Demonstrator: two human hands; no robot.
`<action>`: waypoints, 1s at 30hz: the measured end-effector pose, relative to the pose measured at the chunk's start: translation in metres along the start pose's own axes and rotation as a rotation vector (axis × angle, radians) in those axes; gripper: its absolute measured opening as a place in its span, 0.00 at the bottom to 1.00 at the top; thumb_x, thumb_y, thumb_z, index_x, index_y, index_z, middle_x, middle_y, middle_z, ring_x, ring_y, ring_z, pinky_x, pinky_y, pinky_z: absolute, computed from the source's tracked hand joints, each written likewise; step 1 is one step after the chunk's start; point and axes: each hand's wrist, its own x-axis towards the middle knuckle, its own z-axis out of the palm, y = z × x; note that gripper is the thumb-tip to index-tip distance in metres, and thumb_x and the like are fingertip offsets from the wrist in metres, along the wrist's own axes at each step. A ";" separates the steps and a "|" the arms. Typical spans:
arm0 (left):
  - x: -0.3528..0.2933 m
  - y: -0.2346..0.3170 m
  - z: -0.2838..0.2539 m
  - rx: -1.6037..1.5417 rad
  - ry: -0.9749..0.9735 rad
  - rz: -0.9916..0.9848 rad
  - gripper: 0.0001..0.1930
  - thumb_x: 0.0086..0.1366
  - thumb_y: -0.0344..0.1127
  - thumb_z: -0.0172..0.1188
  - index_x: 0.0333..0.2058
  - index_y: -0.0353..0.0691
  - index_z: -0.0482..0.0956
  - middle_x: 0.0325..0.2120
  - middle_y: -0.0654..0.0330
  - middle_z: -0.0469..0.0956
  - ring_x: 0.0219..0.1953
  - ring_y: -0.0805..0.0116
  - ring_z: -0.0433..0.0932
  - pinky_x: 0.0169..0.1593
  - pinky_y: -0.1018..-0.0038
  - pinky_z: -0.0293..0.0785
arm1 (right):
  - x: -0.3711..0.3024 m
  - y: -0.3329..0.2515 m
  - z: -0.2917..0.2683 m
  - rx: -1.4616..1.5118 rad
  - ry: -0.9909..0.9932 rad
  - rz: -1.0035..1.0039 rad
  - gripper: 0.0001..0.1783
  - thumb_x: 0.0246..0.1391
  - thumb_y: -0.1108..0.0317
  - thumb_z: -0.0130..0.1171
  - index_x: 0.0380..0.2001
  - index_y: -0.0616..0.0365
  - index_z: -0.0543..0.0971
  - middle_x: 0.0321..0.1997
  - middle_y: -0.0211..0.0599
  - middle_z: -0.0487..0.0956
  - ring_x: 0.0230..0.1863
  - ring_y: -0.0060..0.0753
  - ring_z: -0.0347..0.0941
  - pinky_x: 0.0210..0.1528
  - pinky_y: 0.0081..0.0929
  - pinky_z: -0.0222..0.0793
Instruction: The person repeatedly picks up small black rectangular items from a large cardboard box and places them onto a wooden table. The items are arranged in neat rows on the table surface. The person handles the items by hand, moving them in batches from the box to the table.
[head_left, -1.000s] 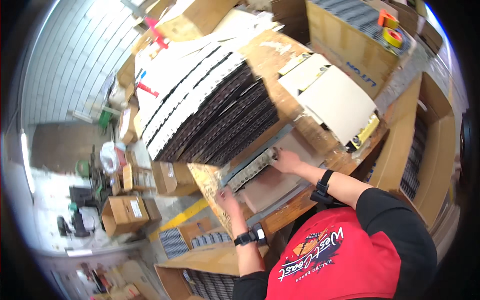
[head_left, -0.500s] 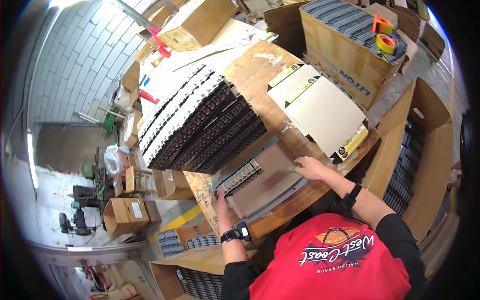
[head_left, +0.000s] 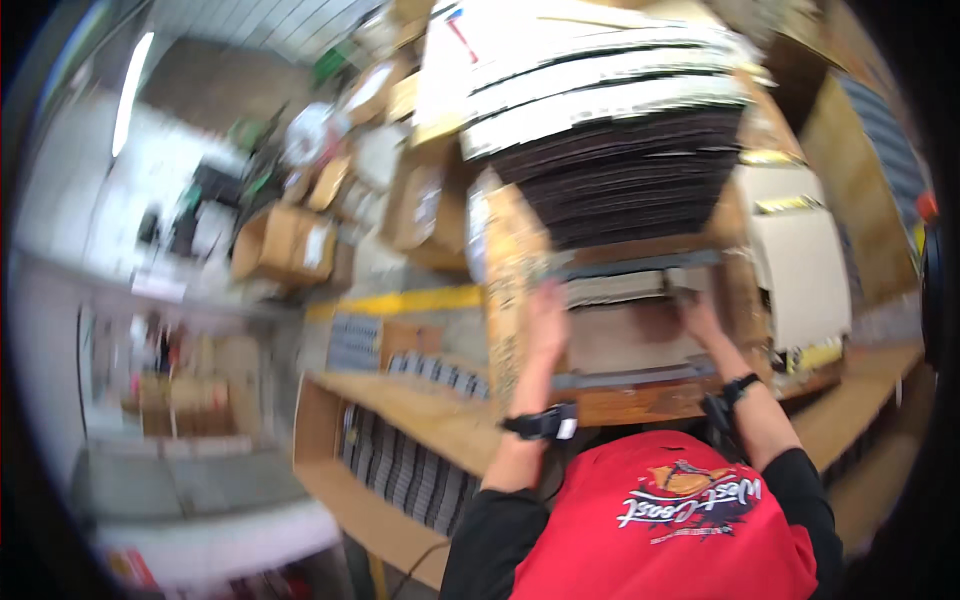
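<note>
A brown cardboard sheet (head_left: 628, 338) lies on the wooden table, with a flat pale strip of joined pieces (head_left: 612, 289) across its far part. My left hand (head_left: 546, 320) is at the left end of the strip, fingers pointing away from me and smeared by motion. At the strip's right end, beside a small greyish piece (head_left: 692, 279), is my right hand (head_left: 702, 320). Blur hides whether its fingers grip that piece. Grey bars (head_left: 640, 375) edge the sheet on its near and far sides. Just beyond rises a tall stack of dark, white-topped strips (head_left: 625, 165).
Cream cardboard sheets with yellow-black corners (head_left: 800, 255) lie on the table's right. An open carton of grey packed pieces (head_left: 410, 470) stands at the lower left. More cartons (head_left: 285, 243) sit on the floor beyond a yellow floor line (head_left: 395, 302). Another large carton (head_left: 850, 190) stands at right.
The view has swung, and the table now appears straight ahead and blurred. My right hand has moved from the sheet's right edge to the strip's right end. The left stays near its left end.
</note>
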 end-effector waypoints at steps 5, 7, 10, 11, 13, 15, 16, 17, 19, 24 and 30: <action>-0.036 0.113 0.031 0.090 -0.359 0.045 0.21 0.65 0.48 0.50 0.41 0.32 0.72 0.21 0.62 0.73 0.24 0.75 0.72 0.28 0.76 0.70 | -0.010 -0.048 -0.047 -0.016 0.090 -0.195 0.17 0.47 0.78 0.53 0.43 0.67 0.74 0.38 0.52 0.76 0.34 0.44 0.74 0.33 0.31 0.70; -0.054 0.143 0.022 -0.053 -0.360 -0.061 0.21 0.65 0.47 0.50 0.43 0.32 0.70 0.20 0.62 0.71 0.20 0.76 0.71 0.23 0.77 0.69 | -0.027 -0.127 -0.066 -0.193 0.053 -0.652 0.19 0.46 0.76 0.56 0.45 0.64 0.73 0.38 0.50 0.75 0.34 0.46 0.74 0.33 0.31 0.71; -0.066 0.165 -0.004 -0.305 -0.386 -0.179 0.19 0.65 0.43 0.50 0.45 0.31 0.66 0.19 0.60 0.71 0.15 0.75 0.70 0.18 0.79 0.66 | -0.055 -0.212 -0.061 -0.239 -0.108 -1.024 0.24 0.39 0.77 0.62 0.45 0.62 0.73 0.37 0.46 0.75 0.33 0.46 0.74 0.34 0.33 0.72; -0.068 0.154 -0.013 -0.347 -0.351 -0.160 0.19 0.64 0.41 0.51 0.46 0.31 0.65 0.19 0.59 0.71 0.14 0.75 0.70 0.17 0.79 0.66 | -0.062 -0.227 -0.049 -0.203 -0.154 -1.105 0.27 0.36 0.77 0.63 0.46 0.62 0.73 0.38 0.46 0.74 0.34 0.46 0.74 0.34 0.33 0.73; -0.078 0.164 -0.041 -0.283 -0.240 -0.174 0.15 0.62 0.31 0.51 0.44 0.29 0.64 0.21 0.58 0.72 0.16 0.75 0.71 0.17 0.79 0.68 | -0.073 -0.251 -0.032 -0.139 -0.285 -1.179 0.30 0.33 0.78 0.65 0.46 0.62 0.73 0.41 0.46 0.72 0.35 0.46 0.74 0.33 0.33 0.73; -0.088 0.157 -0.074 -0.451 -0.153 -0.145 0.15 0.59 0.27 0.53 0.43 0.29 0.63 0.26 0.57 0.74 0.25 0.75 0.74 0.22 0.77 0.72 | -0.079 -0.275 -0.022 -0.078 -0.453 -1.178 0.35 0.29 0.78 0.66 0.48 0.61 0.72 0.45 0.48 0.70 0.40 0.45 0.74 0.36 0.33 0.74; -0.094 0.152 -0.098 -0.318 -0.143 -0.048 0.15 0.58 0.26 0.53 0.44 0.31 0.64 0.27 0.58 0.74 0.27 0.74 0.75 0.27 0.77 0.74 | -0.085 -0.291 -0.021 -0.055 -0.520 -1.185 0.36 0.26 0.77 0.65 0.49 0.59 0.72 0.46 0.48 0.70 0.42 0.47 0.73 0.39 0.36 0.73; -0.108 0.157 -0.126 -0.316 -0.109 -0.138 0.15 0.58 0.25 0.53 0.45 0.33 0.64 0.28 0.58 0.75 0.28 0.73 0.75 0.29 0.77 0.74 | -0.087 -0.303 -0.018 -0.071 -0.534 -1.245 0.35 0.27 0.77 0.64 0.48 0.58 0.72 0.46 0.47 0.71 0.43 0.48 0.72 0.40 0.36 0.72; -0.143 0.167 -0.191 -0.186 0.135 -0.111 0.18 0.55 0.23 0.53 0.46 0.34 0.66 0.29 0.60 0.73 0.24 0.78 0.71 0.25 0.81 0.68 | -0.089 -0.309 -0.021 -0.157 -0.588 -1.259 0.32 0.31 0.75 0.63 0.47 0.57 0.72 0.47 0.45 0.71 0.44 0.49 0.72 0.41 0.36 0.72; -0.272 0.064 -0.327 0.251 0.459 -0.579 0.19 0.50 0.20 0.53 0.44 0.34 0.71 0.19 0.62 0.73 0.13 0.76 0.69 0.14 0.80 0.64 | -0.064 -0.246 -0.028 -0.475 -0.682 -0.968 0.18 0.43 0.73 0.59 0.42 0.59 0.74 0.41 0.45 0.75 0.41 0.48 0.73 0.40 0.37 0.70; -0.407 -0.110 -0.364 0.221 0.134 -1.741 0.09 0.55 0.36 0.55 0.30 0.37 0.78 0.23 0.57 0.77 0.22 0.66 0.72 0.25 0.67 0.71 | -0.057 -0.173 -0.094 -0.697 -0.702 -0.618 0.17 0.42 0.74 0.57 0.39 0.59 0.76 0.35 0.46 0.76 0.39 0.51 0.72 0.40 0.40 0.69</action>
